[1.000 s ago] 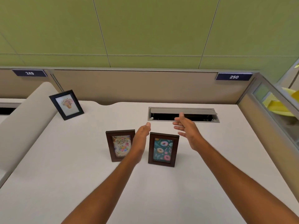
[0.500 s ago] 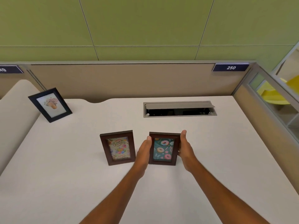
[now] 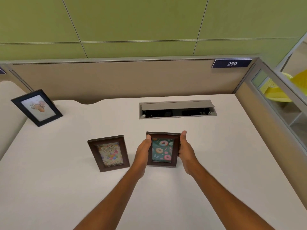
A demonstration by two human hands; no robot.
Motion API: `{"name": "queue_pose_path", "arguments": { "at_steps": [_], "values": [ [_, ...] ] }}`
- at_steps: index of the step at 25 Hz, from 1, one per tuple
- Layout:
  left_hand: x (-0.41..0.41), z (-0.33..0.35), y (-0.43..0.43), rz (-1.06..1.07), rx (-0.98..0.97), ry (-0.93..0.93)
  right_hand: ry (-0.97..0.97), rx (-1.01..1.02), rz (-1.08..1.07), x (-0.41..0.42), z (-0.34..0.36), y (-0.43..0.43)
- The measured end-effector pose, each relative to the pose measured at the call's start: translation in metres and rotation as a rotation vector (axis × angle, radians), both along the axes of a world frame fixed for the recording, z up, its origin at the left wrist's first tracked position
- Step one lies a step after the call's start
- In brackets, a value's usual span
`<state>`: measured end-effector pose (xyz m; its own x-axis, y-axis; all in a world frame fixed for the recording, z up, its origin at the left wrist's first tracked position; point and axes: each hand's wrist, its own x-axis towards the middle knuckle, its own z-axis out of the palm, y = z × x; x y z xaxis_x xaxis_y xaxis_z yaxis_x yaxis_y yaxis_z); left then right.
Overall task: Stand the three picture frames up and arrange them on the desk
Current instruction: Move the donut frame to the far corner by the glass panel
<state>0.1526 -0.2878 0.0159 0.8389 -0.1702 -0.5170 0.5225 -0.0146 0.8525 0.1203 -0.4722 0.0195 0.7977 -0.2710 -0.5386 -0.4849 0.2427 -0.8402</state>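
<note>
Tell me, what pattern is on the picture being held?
Pink and orange doughnuts on dark teal, in the brown frame; head view.

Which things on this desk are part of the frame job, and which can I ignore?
Job: brown doughnut-picture frame held between left hand and right hand; brown birthday-card frame; black flower-picture frame.

Ignore: grey cable hatch; number plate 250; yellow perforated object.

A grey cable hatch (image 3: 177, 109) is set into the far side of the surface, its lid propped open. Behind it runs a tan partition (image 3: 116, 80) carrying a dark number plate (image 3: 232, 63) reading 250, below a green panelled wall (image 3: 141, 22).
</note>
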Motion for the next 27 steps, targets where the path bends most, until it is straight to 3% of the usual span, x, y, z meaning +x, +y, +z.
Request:
{"name": "queue_pose_path", "arguments": {
  "at_steps": [8,27],
  "values": [
    [0.033,0.011,-0.101,0.012,-0.002,-0.002,0.003,-0.050,-0.054,0.023,0.020,-0.091],
    [0.124,0.024,-0.389,-0.276,-0.116,-0.032,-0.102,-0.079,-0.350,0.079,0.027,-0.367]
  ]
}}
